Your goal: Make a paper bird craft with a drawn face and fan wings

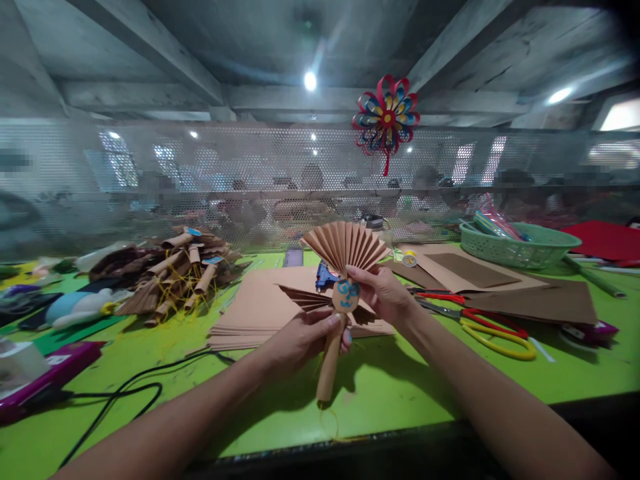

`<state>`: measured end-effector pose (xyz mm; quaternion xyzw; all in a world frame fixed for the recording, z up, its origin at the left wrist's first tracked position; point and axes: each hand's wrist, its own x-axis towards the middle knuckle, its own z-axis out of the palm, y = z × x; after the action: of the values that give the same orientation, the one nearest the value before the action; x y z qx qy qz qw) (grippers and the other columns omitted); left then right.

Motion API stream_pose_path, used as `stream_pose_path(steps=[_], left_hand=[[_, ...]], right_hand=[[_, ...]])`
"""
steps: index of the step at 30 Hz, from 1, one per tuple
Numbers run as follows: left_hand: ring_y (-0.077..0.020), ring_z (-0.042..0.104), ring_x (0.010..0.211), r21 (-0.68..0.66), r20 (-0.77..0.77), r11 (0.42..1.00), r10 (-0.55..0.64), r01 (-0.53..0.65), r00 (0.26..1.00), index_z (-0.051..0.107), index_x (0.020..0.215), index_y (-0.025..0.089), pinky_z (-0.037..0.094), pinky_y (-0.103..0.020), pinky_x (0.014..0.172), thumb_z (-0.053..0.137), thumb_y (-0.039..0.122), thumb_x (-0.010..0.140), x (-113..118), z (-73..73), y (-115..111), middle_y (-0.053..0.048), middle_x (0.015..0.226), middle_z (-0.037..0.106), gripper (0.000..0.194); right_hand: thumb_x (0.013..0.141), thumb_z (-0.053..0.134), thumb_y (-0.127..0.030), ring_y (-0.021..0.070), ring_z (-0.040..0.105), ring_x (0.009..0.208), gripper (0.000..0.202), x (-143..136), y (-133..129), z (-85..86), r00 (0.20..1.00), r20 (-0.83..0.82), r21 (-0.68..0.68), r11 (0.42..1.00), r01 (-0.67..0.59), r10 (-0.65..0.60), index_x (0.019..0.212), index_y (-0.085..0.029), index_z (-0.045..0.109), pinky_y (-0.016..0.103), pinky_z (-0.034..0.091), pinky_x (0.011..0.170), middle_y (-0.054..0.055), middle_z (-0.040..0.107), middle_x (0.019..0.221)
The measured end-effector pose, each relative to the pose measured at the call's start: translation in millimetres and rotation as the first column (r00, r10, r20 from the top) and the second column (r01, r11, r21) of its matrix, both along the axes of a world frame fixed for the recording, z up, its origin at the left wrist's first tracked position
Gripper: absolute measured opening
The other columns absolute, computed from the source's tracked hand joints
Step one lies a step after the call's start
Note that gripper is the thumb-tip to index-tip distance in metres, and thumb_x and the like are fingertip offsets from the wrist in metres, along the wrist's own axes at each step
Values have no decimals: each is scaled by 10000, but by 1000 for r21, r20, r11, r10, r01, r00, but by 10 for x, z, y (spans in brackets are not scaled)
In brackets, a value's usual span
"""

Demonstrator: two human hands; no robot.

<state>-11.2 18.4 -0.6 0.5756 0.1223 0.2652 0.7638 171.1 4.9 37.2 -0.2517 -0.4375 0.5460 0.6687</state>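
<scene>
A brown paper figure is held up above the front of the green table. It has a round head with blue markings, a pleated fan above, pleated wings at the sides and a rolled paper tube below. My left hand is closed round the top of the tube, just under the head. With thumb and fingers my right hand pinches the base of the upper fan, beside the head. A yellow thread hangs near the tube's lower end. Behind the figure lies a stack of brown paper, with a blue tool above it.
Rolled paper pieces are piled at the left, near a purple box and black cable. Scissors, brown sheets and a green basket sit at the right. A mesh screen stands behind.
</scene>
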Motion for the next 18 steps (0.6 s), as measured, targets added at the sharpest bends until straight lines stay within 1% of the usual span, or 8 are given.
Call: stream_pose_path(steps=[3,7,10,12,14,18], left_hand=[[-155,622,728,-22,-7,1000,4,-4,1000,673,929,94,495,-263,729,750,378,831,-1,31,6,-86,797,670,311],[-157,624,730,-42,-19,998,42,-42,999,657,987,103,496,-274,725,723,363,858,-33,78,11,-82,814,672,297],[-156,621,705,-46,-27,997,68,-69,997,652,989,91,490,-271,704,715,376,862,-54,95,22,-86,805,670,319],[-155,616,686,-51,-35,996,77,-78,996,654,965,74,484,-266,689,726,381,851,-58,92,32,-92,785,667,336],[-155,608,663,-59,-38,995,82,-84,996,656,937,63,478,-264,667,739,386,836,-54,85,39,-95,763,660,349],[-144,584,649,-80,-3,989,122,-122,992,651,901,79,472,-253,654,747,386,823,-37,84,38,-75,751,641,331]], right_hand=[[644,863,-300,144,684,740,230,33,31,-22,1000,13,4,1000,-13,13,812,-182,758,280,551,762,8,765,812],[662,841,-419,187,680,792,286,77,59,-29,1000,26,50,999,-12,11,818,-203,739,329,539,740,24,763,852],[707,798,-476,175,655,743,290,130,69,6,999,8,95,994,48,-49,761,-208,701,324,519,711,9,735,770],[732,780,-470,147,631,712,270,182,75,42,993,-25,123,986,114,-112,761,-220,686,293,504,696,-18,713,742],[717,802,-423,122,611,689,234,238,82,73,985,-57,137,976,171,-164,776,-230,685,261,493,674,-42,703,744],[661,850,-333,98,578,614,226,299,102,80,977,-79,111,972,206,-198,682,-211,661,240,485,621,-52,675,682]])
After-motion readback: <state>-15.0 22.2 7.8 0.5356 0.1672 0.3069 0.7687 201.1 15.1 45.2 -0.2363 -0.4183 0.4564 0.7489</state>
